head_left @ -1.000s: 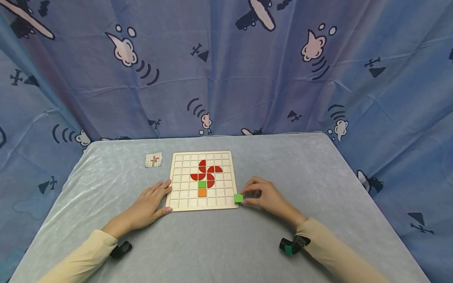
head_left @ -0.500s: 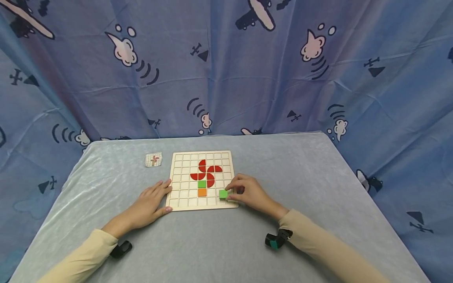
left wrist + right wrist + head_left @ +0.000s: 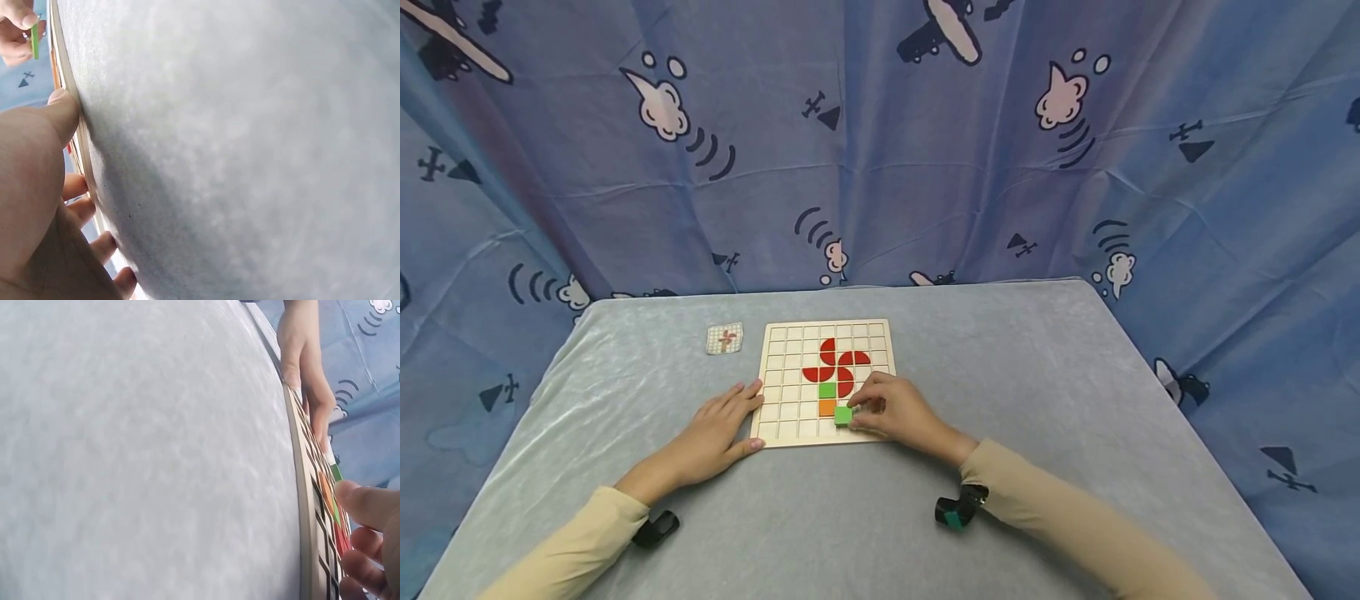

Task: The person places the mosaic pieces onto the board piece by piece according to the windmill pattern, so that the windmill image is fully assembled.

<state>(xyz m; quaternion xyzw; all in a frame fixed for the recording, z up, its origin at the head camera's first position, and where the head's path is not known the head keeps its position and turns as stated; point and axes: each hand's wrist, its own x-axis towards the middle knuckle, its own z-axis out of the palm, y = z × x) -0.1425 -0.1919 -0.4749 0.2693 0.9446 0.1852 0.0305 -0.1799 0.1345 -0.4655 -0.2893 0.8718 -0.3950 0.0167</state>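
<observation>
A pale wooden grid board [image 3: 790,427] lies on the table. My left hand [image 3: 715,437] rests at its left edge, fingers and thumb spread along the side. Between thumb and fingers, my right hand [image 3: 898,412] pinches a green square tile [image 3: 843,416] over the board's lower middle, just right of an orange square tile [image 3: 827,407]. In the left wrist view the pinched tile [image 3: 35,42] looks thin and is held edge-on. Another green tile [image 3: 827,390] sits in the grid above the orange one. Red curved pieces [image 3: 844,382] form a pinwheel above them.
A small card [image 3: 724,338] printted with a grid and a red pinwheel lies left of the board. The board stands on a table with a grey cloth [image 3: 1037,358]. Behind hangs a blue patterned curtain [image 3: 880,167].
My right hand has moved left with the green tile, from the board's lower right corner to beside the orange tile. The left hand has stayed in place.
</observation>
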